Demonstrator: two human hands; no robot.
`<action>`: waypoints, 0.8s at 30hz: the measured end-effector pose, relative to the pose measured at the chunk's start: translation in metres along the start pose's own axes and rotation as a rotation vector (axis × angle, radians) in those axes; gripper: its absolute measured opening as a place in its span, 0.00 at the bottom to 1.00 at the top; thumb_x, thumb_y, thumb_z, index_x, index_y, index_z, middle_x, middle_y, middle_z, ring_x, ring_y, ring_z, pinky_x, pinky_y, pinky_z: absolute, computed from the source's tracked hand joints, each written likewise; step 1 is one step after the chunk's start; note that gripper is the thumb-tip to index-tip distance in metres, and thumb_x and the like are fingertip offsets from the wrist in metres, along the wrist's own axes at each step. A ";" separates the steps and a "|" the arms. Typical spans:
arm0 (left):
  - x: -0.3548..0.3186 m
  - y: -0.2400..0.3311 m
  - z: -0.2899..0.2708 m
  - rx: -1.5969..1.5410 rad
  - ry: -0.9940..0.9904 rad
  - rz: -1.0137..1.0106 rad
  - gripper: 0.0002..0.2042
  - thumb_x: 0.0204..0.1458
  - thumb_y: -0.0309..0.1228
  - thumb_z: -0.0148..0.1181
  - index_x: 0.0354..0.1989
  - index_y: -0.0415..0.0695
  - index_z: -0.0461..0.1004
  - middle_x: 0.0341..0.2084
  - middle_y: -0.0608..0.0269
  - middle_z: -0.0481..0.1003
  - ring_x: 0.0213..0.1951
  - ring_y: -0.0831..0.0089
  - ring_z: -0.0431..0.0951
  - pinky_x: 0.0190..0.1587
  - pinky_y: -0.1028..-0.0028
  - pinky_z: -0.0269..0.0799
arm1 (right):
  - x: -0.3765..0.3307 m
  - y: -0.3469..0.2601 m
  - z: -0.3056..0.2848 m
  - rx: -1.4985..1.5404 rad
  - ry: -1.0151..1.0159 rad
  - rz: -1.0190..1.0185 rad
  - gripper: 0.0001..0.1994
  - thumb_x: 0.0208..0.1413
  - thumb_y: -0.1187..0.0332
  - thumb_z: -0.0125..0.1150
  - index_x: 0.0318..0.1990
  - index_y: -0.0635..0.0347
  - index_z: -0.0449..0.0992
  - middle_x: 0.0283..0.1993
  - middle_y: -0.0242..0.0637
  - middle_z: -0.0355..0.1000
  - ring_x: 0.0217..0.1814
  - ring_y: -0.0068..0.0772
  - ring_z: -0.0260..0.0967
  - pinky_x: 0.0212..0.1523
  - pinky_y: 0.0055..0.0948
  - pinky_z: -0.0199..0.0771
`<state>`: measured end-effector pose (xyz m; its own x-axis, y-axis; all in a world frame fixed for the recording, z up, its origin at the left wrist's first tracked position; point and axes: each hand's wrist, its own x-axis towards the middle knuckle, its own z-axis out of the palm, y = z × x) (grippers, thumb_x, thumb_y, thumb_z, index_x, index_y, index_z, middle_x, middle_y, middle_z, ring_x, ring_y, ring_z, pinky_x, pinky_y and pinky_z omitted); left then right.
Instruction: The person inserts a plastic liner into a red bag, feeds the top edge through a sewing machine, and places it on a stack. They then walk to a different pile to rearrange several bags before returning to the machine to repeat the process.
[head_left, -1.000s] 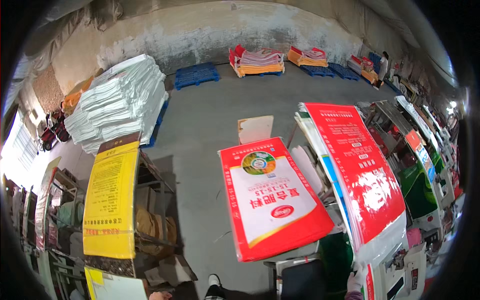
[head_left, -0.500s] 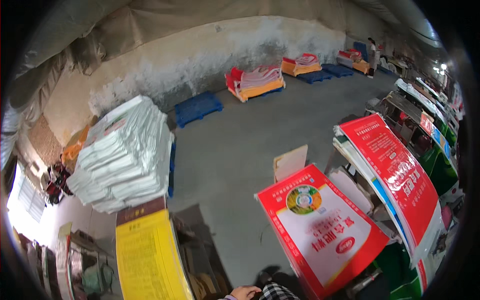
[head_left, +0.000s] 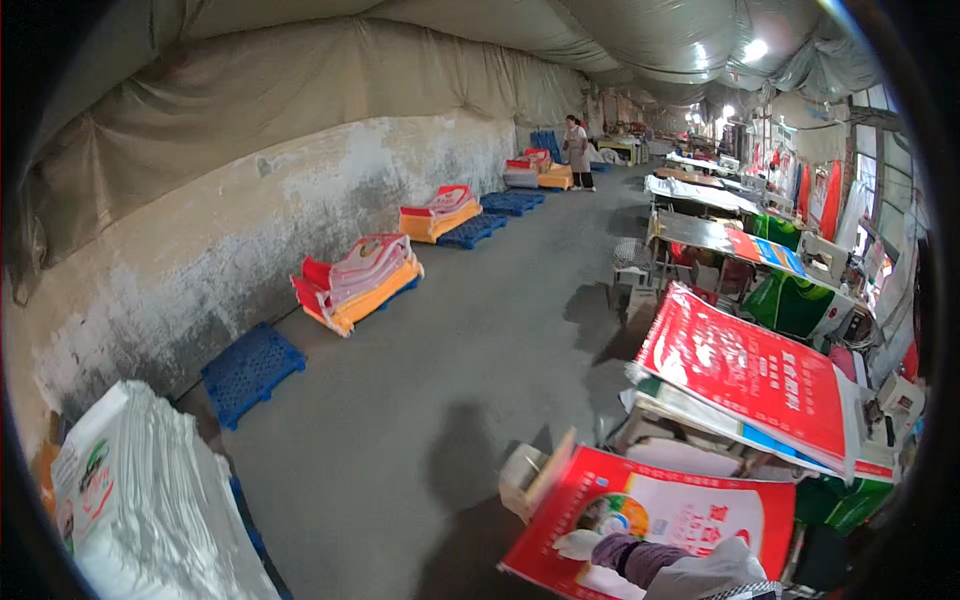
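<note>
My right hand (head_left: 577, 545), which looks white as if gloved, reaches in from the lower right. Its sleeve has a purple knit cuff with a dark band. It lies over a red and white printed sack (head_left: 690, 490) that tops a stack near the lower edge, close to the round picture printed on it. The fingers are too small and blurred to show whether they grip the sack or only rest on it. My left hand is out of view.
A tall stack of white sacks (head_left: 150, 500) stands at lower left. Blue pallets (head_left: 250, 370) and red and orange sack piles (head_left: 360, 280) line the wall. On the right are red sacks (head_left: 750, 375) and sewing tables (head_left: 715, 230). A person (head_left: 577, 150) stands far off.
The view has swung right and up along the aisle. The yellow sack stack has left the picture. My right hand now shows over the red and white sack; the bare hand at the bottom edge is gone.
</note>
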<state>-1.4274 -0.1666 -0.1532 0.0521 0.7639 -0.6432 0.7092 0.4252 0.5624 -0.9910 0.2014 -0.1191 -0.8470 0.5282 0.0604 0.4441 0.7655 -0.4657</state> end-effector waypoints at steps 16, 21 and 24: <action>0.482 0.003 -0.666 0.038 0.156 0.391 0.10 0.52 0.29 0.58 0.41 0.42 0.77 0.38 0.59 0.78 0.38 0.70 0.77 0.43 0.66 0.73 | 0.475 0.170 -0.070 0.060 -0.098 0.695 0.14 0.60 0.61 0.48 0.42 0.57 0.78 0.42 0.38 0.75 0.45 0.41 0.72 0.50 0.35 0.70; 0.685 0.098 -0.867 0.027 0.215 0.517 0.10 0.53 0.29 0.57 0.41 0.42 0.77 0.37 0.60 0.78 0.38 0.70 0.77 0.42 0.67 0.73 | 0.622 0.309 -0.143 0.040 -0.110 0.709 0.14 0.58 0.59 0.50 0.43 0.56 0.78 0.41 0.40 0.75 0.42 0.43 0.73 0.46 0.37 0.72; 0.764 0.120 -0.967 0.007 0.225 0.528 0.10 0.53 0.29 0.55 0.42 0.42 0.77 0.37 0.60 0.78 0.38 0.70 0.77 0.42 0.67 0.73 | 0.703 0.351 -0.157 0.077 -0.170 0.707 0.15 0.58 0.59 0.51 0.43 0.56 0.78 0.40 0.41 0.75 0.40 0.44 0.73 0.44 0.39 0.73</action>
<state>-1.9827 0.9374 -0.0746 0.2500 0.9566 -0.1498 0.6321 -0.0441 0.7737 -1.3852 0.8992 -0.1018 -0.4015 0.8174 -0.4131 0.8854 0.2311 -0.4033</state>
